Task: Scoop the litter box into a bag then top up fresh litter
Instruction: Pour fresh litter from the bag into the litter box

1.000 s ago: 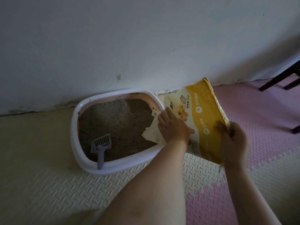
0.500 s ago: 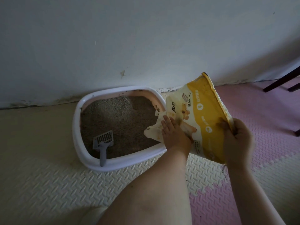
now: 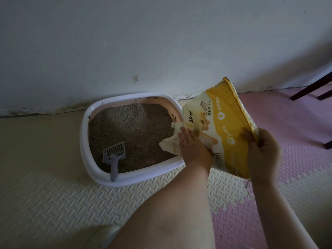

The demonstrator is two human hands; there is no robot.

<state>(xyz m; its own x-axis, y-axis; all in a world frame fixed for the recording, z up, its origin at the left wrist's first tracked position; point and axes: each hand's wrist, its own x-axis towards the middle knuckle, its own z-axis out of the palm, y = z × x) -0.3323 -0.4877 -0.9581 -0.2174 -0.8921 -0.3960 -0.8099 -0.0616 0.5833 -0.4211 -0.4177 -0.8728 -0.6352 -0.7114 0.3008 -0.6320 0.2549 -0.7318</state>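
Head view showed you had tipped the bag (image 3: pixel 224 126) steeper within the last second, its mouth over the box (image 3: pixel 84 137) at the right rim, so the top-up looked under way, though no falling litter showed. Your left hand (image 3: pixel 193 146) pressed flat near the mouth; your right hand (image 3: pixel 264 151) gripped the raised end.

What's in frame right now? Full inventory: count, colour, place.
litter box: 1, white rim, pink inner wall, on the floor against the wall
litter: grey-brown, fills the box
scoop: 1, grey, near left of the box, handle on the rim
litter bag: 1, yellow and cream, tilted, mouth over the box's right side
floor mats: cream and pink tiles
wall: white, behind
furniture legs: dark, far right
left hand: rests on the bag near its mouth
right hand: grips the bag's bottom edge
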